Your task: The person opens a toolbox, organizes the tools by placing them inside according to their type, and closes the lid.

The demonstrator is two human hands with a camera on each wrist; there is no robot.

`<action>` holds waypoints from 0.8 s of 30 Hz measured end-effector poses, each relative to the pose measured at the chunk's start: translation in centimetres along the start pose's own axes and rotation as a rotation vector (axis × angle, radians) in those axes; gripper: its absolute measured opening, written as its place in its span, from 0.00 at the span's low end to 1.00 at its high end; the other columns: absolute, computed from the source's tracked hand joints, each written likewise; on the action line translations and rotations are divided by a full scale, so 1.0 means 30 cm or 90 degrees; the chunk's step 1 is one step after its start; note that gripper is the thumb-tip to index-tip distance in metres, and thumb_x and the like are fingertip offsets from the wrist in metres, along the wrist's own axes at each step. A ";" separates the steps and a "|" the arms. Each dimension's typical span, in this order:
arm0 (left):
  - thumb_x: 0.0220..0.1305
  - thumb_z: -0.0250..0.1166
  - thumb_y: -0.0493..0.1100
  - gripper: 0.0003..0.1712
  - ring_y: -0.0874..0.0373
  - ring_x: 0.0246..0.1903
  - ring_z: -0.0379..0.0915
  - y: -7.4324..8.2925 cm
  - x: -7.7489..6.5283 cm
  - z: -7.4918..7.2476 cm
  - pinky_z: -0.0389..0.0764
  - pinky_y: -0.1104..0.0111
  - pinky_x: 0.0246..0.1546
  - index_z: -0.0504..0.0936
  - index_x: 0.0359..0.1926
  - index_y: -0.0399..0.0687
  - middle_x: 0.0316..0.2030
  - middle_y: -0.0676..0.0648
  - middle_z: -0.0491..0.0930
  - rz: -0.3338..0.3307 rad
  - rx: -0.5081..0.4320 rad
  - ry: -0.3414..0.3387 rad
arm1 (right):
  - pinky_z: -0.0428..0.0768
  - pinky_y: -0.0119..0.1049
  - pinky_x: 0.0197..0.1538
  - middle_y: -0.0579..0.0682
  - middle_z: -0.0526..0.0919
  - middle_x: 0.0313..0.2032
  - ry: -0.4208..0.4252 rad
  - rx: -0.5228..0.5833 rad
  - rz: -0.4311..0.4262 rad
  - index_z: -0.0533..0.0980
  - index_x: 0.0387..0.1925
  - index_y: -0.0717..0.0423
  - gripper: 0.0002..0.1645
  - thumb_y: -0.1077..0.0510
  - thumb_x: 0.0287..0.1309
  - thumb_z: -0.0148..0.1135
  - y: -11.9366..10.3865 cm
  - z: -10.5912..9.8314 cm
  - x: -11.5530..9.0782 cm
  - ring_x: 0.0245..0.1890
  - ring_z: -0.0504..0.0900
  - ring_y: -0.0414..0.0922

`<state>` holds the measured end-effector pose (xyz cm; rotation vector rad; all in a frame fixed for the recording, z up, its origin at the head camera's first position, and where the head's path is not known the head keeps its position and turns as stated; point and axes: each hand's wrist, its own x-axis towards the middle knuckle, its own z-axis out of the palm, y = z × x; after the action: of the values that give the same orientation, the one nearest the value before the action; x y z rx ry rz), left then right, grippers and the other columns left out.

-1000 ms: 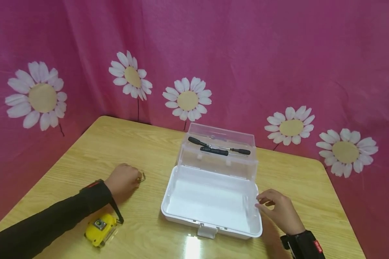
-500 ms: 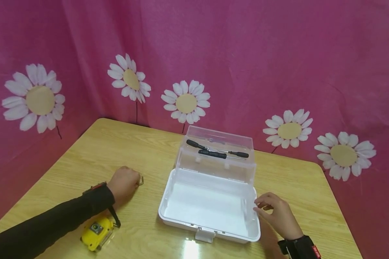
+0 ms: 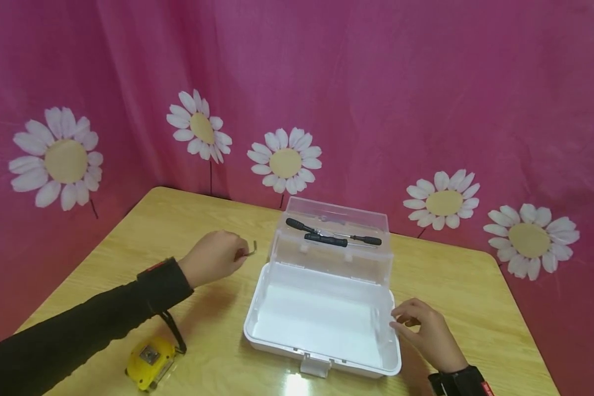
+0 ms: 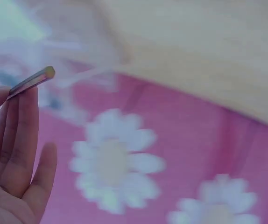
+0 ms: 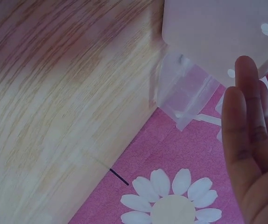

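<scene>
My left hand [image 3: 216, 257] pinches a small bent hex key [image 4: 33, 82] between thumb and fingers, above the table to the left of the white toolbox [image 3: 322, 366]. In the left wrist view the key's six-sided end points away from the fingertips. The toolbox stands with its clear lid [image 3: 336, 264] tipped back and its white tray bare inside. Several black-handled screwdrivers [image 3: 325, 239] lie in the lid. My right hand [image 3: 428, 333] has its fingertips at the toolbox's right rim, fingers loosely bent. In the right wrist view these fingers [image 5: 247, 93] overlap the box's side wall.
A yellow tape measure [image 3: 150, 360] with a black strap lies on the wooden table [image 3: 455, 275] at the front left, beside my left sleeve. A pink curtain [image 3: 366, 99] with daisies hangs behind the table. The toolbox's latch [image 3: 315, 365] hangs at its front.
My left hand has risen from the table and moved right and farther back, toward the toolbox, carrying the hex key. The right hand stays at the toolbox's rim.
</scene>
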<state>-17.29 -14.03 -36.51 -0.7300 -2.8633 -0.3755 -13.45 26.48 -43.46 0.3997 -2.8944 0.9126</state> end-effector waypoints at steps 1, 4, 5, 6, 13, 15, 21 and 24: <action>0.52 0.69 0.36 0.02 0.64 0.19 0.64 0.034 0.022 -0.006 0.70 0.74 0.23 0.84 0.27 0.42 0.19 0.52 0.76 0.018 -0.006 -0.007 | 0.80 0.30 0.35 0.46 0.80 0.33 -0.003 0.001 0.006 0.81 0.29 0.53 0.08 0.65 0.44 0.71 0.001 -0.001 -0.005 0.30 0.79 0.38; 0.53 0.68 0.36 0.00 0.64 0.20 0.63 0.133 0.093 -0.002 0.68 0.75 0.24 0.85 0.28 0.43 0.18 0.53 0.74 0.085 -0.021 -0.029 | 0.80 0.30 0.34 0.45 0.80 0.33 0.004 0.001 0.007 0.81 0.29 0.53 0.09 0.65 0.43 0.72 0.007 -0.002 -0.015 0.30 0.79 0.36; 0.54 0.68 0.35 0.00 0.64 0.21 0.63 0.165 0.116 0.003 0.67 0.76 0.24 0.84 0.28 0.44 0.18 0.53 0.73 0.105 -0.022 -0.040 | 0.80 0.30 0.34 0.45 0.80 0.32 0.009 0.000 0.002 0.81 0.29 0.52 0.09 0.65 0.43 0.72 0.008 -0.001 -0.016 0.29 0.78 0.36; 0.55 0.67 0.35 0.01 0.64 0.21 0.63 0.195 0.138 0.010 0.68 0.76 0.25 0.85 0.28 0.44 0.18 0.53 0.73 0.124 -0.020 -0.053 | 0.80 0.30 0.34 0.45 0.80 0.32 0.015 0.000 -0.006 0.81 0.29 0.52 0.09 0.66 0.43 0.72 0.010 0.001 -0.017 0.29 0.78 0.35; 0.59 0.64 0.36 0.06 0.66 0.27 0.74 0.367 0.255 0.087 0.76 0.77 0.33 0.86 0.36 0.48 0.28 0.53 0.84 0.200 0.033 -0.126 | 0.81 0.30 0.34 0.45 0.79 0.32 0.021 0.006 -0.036 0.81 0.30 0.53 0.09 0.66 0.44 0.71 0.009 0.008 -0.005 0.29 0.79 0.34; 0.60 0.64 0.37 0.07 0.66 0.31 0.78 0.407 0.281 0.116 0.78 0.77 0.36 0.86 0.39 0.49 0.32 0.54 0.85 0.214 0.054 -0.135 | 0.81 0.30 0.35 0.45 0.79 0.32 0.021 0.002 -0.028 0.81 0.29 0.53 0.09 0.66 0.44 0.71 0.010 0.007 -0.005 0.29 0.79 0.35; 0.59 0.65 0.40 0.07 0.65 0.35 0.80 0.491 0.346 0.200 0.78 0.77 0.37 0.86 0.38 0.51 0.35 0.56 0.85 0.266 0.108 -0.152 | 0.81 0.31 0.34 0.46 0.79 0.32 0.028 0.015 -0.028 0.81 0.29 0.53 0.09 0.67 0.44 0.70 0.023 0.013 -0.011 0.29 0.79 0.36; 0.58 0.66 0.41 0.07 0.65 0.36 0.80 0.516 0.367 0.231 0.78 0.77 0.37 0.86 0.38 0.51 0.35 0.56 0.85 0.273 0.114 -0.150 | 0.81 0.31 0.34 0.45 0.79 0.31 0.031 0.019 -0.034 0.81 0.29 0.54 0.09 0.67 0.44 0.70 0.028 0.011 -0.013 0.29 0.79 0.35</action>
<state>-19.93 5.98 -37.62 -1.3895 -2.7837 0.0276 -13.29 27.04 -44.27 0.4478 -2.8151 0.9442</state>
